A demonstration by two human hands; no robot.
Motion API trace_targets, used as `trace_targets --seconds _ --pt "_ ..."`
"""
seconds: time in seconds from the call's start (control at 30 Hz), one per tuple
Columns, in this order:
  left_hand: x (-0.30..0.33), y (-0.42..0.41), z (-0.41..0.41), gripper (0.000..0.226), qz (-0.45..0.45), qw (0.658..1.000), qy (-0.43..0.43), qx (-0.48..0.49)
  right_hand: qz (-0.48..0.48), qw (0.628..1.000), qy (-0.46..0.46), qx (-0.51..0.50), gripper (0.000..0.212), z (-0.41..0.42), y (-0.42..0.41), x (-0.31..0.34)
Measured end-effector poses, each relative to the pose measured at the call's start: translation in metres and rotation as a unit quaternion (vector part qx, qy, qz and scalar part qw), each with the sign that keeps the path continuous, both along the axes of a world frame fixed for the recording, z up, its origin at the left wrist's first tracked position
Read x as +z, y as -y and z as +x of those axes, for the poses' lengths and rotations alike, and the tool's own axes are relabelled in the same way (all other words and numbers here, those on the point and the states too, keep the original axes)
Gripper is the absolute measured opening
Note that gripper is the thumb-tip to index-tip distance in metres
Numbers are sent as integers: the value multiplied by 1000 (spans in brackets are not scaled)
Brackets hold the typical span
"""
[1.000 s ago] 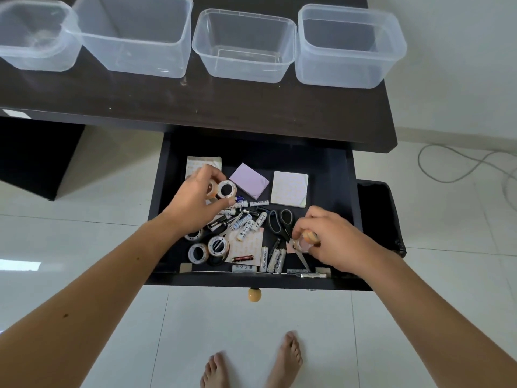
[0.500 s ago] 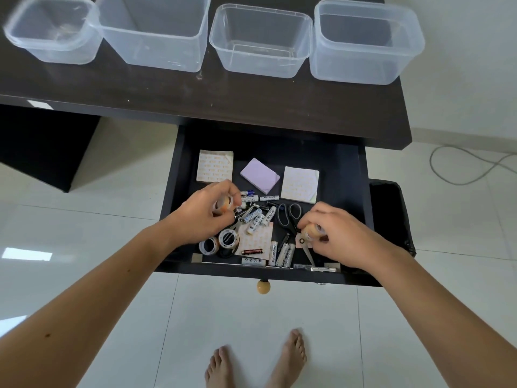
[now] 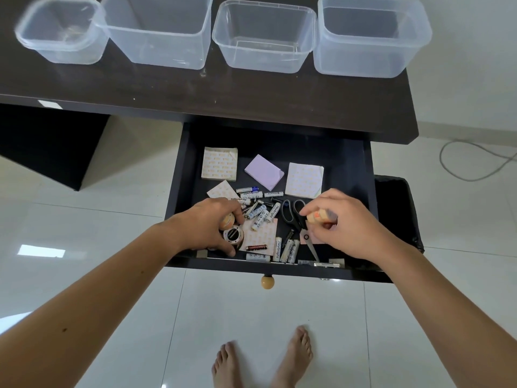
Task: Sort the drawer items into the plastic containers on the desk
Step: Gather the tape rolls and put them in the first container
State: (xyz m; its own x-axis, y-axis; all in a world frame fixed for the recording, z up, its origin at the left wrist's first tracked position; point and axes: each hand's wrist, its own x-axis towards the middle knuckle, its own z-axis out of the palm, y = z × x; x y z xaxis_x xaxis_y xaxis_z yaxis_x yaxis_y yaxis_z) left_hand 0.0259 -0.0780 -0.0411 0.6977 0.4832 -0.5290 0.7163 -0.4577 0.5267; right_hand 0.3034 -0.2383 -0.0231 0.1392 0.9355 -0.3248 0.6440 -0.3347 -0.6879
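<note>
Gripping tape rolls (image 3: 227, 219), both hands (image 3: 208, 228) inside drawer (image 3: 347, 163).

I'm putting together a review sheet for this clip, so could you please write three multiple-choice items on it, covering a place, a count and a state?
1. Where does the purple note pad lie?
A. in the open drawer
B. on the desk
C. on the floor

2. How many plastic containers stand on the desk?
A. two
B. four
C. six

3. What is the right hand doing?
A. resting flat and empty
B. gripping the drawer knob
C. holding a small tan tape roll

Answers:
1 A, it sits between two patterned pads at the drawer's back.
2 B, four clear tubs stand in a row.
3 C, the fingers close round the roll above the scissors.
</note>
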Motion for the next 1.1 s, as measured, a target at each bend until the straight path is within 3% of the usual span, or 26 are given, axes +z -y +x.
trace_targets --seconds 0.13,0.3,0.5,0.77,1.0,1.1 --pt "-4 0 1 53 36 999 -15 -13 12 1000 -1 -16 20 -1 -1 4" --pt "1 2 -6 49 32 997 65 -2 19 1000 8 -14 18 -4 -1 4" --pt "15 -10 -16 53 -6 996 31 -82 42 999 -12 -27 20 -3 -1 1" --pt "24 -35 -11 32 6 987 -28 -157 42 999 -19 -23 24 -3 0 0" --pt "26 -35 -5 63 43 959 -98 -261 36 999 -12 -20 23 -5 -1 -2" --pt "26 -31 -7 66 77 941 -117 -307 37 999 -18 -23 22 -6 -1 -2"
